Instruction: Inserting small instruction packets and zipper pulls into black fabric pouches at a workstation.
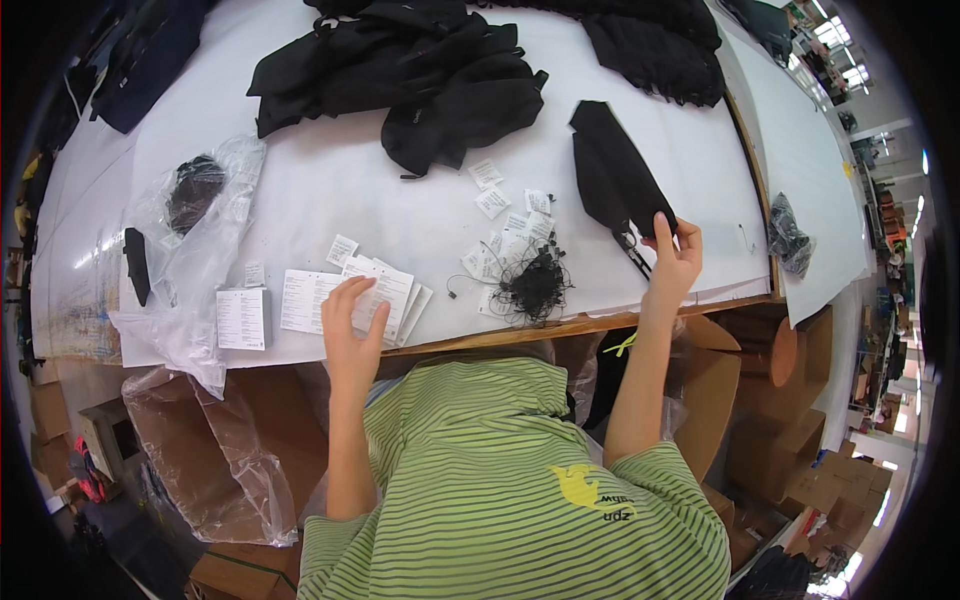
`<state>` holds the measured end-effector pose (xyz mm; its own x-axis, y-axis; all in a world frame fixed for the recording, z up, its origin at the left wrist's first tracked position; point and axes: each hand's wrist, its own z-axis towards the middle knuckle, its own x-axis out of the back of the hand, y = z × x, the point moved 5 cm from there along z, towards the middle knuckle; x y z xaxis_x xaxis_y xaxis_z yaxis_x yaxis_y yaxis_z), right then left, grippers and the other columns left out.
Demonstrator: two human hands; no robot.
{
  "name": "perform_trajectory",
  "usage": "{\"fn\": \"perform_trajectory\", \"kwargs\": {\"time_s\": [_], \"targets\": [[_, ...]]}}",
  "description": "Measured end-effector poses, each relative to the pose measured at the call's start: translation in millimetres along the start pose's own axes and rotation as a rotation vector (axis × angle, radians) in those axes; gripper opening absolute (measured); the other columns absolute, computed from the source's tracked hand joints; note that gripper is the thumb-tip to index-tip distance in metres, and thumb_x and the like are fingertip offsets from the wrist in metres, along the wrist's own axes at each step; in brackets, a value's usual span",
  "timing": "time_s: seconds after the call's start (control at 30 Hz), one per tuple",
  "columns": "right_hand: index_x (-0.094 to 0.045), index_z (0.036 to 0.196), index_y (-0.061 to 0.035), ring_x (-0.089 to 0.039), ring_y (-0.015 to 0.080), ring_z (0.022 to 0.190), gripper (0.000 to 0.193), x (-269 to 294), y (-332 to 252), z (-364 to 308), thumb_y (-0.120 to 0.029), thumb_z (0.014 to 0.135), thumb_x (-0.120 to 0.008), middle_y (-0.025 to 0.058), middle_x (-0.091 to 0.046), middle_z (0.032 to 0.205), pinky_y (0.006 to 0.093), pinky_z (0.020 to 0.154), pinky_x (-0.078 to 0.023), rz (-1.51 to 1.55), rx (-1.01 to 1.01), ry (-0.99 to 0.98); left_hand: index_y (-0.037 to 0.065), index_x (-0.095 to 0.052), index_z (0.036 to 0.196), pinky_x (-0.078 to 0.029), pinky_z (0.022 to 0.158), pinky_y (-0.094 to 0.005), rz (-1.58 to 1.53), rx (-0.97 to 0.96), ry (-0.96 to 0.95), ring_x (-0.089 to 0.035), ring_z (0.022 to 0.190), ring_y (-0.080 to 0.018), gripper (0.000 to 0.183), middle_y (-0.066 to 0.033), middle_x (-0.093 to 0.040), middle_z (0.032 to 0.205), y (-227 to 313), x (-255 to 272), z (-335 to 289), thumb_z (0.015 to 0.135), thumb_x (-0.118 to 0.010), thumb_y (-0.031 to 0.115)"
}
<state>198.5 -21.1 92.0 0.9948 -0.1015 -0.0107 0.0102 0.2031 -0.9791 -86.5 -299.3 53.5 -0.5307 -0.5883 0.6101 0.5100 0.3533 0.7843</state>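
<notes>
Cardboard boxes (712, 400) were seen below the near edge of a white table (330, 200) in the head view. Black clothes (460, 110) were heaped toward its far side.

A flat black cloth piece (620, 170) was held at its near corner by the right hand (672, 258), pinched between the thumb and fingers, with the rest laid out on the table toward the far side. Beside that hand, a narrow dark object (632, 253) could not be made out clearly.

The left hand (352, 315) was placed over fanned white cards (303, 300), its fingers spread and the thumb apart; whether the cards were pressed could not be told. Small dark print was carried in lines on the cards, and similar lines were seen on a neat stack (240, 320) to their left.

Small white labels (492, 203), also printed, were scattered between the hands, near a tangle of black strings (537, 285). A striped green shirt (470, 480) was marked with a yellow animal shape (577, 485) and dark letters, seen upside down.
</notes>
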Motion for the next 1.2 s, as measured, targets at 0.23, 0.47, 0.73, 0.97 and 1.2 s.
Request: {"fn": "perform_trajectory", "kwargs": {"time_s": [0.23, 0.47, 0.73, 0.97, 1.2], "targets": [[-0.051, 0.093, 0.0047, -0.063, 0.0165, 0.066, 0.027, -2, 83, 8, -0.011, 0.084, -0.07, 0.0104, -0.055, 0.091, 0.0235, 0.058, -0.053, -0.101, -0.126, 0.034, 0.003, -0.044, 0.13, -0.027, 0.105, -0.0464, 0.241, 0.042, -0.034, -0.031, 0.127, -0.0347, 0.063, -0.0152, -0.038, 0.135, -15, -5, -3, 0.076, -0.072, 0.021], [-0.057, 0.102, 0.0034, -0.066, 0.0171, 0.065, 0.03, 2, 80, 25, -0.018, 0.085, -0.069, 0.0106, -0.06, 0.097, 0.0233, 0.058, -0.052, -0.187, -0.183, -0.04, -0.001, -0.043, 0.133, -0.023, 0.104, -0.047, 0.403, 0.208, -0.021, -0.031, 0.125, -0.0326, 0.081, -0.0146, -0.042, 0.13, -28, 1, 0, 0.069, -0.078, 0.036], [-0.062, 0.095, -0.0068, -0.055, 0.027, 0.082, 0.037, 58, 63, 29, -0.024, 0.067, -0.079, 0.0096, -0.057, 0.081, 0.0367, 0.074, -0.046, -1.062, 0.033, -0.342, 0.003, -0.049, 0.13, -0.025, 0.102, -0.0481, 0.469, 0.119, 0.105, -0.034, 0.122, -0.0312, 0.077, -0.0115, -0.046, 0.127, -27, -1, -4, 0.068, -0.079, 0.034], [-0.067, 0.087, -0.0027, -0.06, 0.026, 0.077, 0.035, 113, 87, 28, -0.022, 0.062, -0.082, 0.0109, -0.064, 0.078, 0.0364, 0.071, -0.049, -1.092, -0.053, -0.53, 0.008, -0.052, 0.129, -0.025, 0.102, -0.0482, 0.509, 0.136, 0.099, -0.036, 0.122, -0.0296, 0.066, -0.0077, -0.048, 0.124, -29, 8, 0, 0.071, -0.077, 0.028], [-0.066, 0.099, -0.0046, -0.062, 0.0256, 0.08, 0.039, 215, 80, 84, -0.034, 0.074, -0.075, 0.0126, -0.065, 0.086, 0.0346, 0.073, -0.049, -1.034, -0.078, 0.063, 0.007, -0.056, 0.116, -0.027, 0.1, -0.0456, 0.351, 0.031, 0.157, -0.038, 0.12, -0.0302, 0.043, -0.0087, -0.049, 0.122, -17, 9, 3, 0.077, -0.071, 0.018]]}}
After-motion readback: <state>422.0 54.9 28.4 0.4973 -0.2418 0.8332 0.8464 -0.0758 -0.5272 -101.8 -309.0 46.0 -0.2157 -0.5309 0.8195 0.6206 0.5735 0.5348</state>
